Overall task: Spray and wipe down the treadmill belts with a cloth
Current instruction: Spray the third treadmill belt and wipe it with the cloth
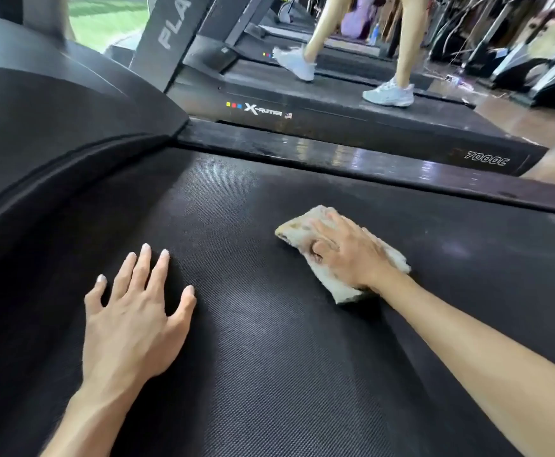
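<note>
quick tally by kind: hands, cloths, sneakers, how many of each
hands: 2, left hand flat on the belt, right hand pressing the cloth
cloths: 1
sneakers: 2
total: 5

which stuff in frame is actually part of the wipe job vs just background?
Part of the job:
- cloth, pressed flat under the right hand
- treadmill belt being wiped
- left hand, open and flat on the belt

Background:
- neighbouring treadmill
- a person's legs in white sneakers walking on it
- machines at far right

No spray bottle visible.
</note>
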Action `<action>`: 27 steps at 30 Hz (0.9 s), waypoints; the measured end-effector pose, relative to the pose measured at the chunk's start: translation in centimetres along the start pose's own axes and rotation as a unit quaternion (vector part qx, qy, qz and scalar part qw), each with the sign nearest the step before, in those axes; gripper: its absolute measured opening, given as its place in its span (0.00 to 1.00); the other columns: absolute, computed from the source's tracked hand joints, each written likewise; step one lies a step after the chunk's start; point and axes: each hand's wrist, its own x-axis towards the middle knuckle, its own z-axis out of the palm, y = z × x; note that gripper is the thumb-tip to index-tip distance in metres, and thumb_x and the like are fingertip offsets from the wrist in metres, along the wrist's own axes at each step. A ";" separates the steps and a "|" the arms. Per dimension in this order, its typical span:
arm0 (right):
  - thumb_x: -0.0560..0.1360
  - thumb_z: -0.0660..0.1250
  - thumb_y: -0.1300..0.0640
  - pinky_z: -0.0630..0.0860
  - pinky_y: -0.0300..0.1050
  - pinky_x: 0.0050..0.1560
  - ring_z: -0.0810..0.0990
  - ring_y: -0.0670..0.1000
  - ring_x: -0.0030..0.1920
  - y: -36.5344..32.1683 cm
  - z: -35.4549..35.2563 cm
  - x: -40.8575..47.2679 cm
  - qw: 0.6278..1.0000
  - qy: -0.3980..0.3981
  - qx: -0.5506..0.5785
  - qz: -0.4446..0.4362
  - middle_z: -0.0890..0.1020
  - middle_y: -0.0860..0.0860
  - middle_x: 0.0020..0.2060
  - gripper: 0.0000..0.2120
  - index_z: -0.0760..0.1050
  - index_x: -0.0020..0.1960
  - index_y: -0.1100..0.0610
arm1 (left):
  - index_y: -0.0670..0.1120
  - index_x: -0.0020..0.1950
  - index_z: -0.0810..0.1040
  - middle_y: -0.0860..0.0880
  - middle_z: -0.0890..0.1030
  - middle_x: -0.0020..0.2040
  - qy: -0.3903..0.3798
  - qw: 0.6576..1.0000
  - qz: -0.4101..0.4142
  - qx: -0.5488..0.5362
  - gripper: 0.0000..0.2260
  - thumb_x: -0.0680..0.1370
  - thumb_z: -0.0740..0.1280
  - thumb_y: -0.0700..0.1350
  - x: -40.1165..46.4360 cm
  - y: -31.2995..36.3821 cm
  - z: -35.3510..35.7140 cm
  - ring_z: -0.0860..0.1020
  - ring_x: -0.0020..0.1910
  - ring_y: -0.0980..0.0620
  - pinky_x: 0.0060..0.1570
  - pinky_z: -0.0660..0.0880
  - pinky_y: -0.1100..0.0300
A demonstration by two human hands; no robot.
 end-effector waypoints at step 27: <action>0.80 0.60 0.38 0.43 0.53 0.81 0.48 0.49 0.83 -0.6 0.0 -16.0 0.998 -0.024 0.031 -0.051 0.48 0.42 0.83 0.33 0.54 0.83 0.40 | 0.47 0.84 0.52 0.50 0.51 0.84 -0.119 0.986 0.113 -0.001 0.31 0.84 0.53 0.59 -10.4 6.0 -5.6 0.48 0.82 0.54 0.80 0.48 0.53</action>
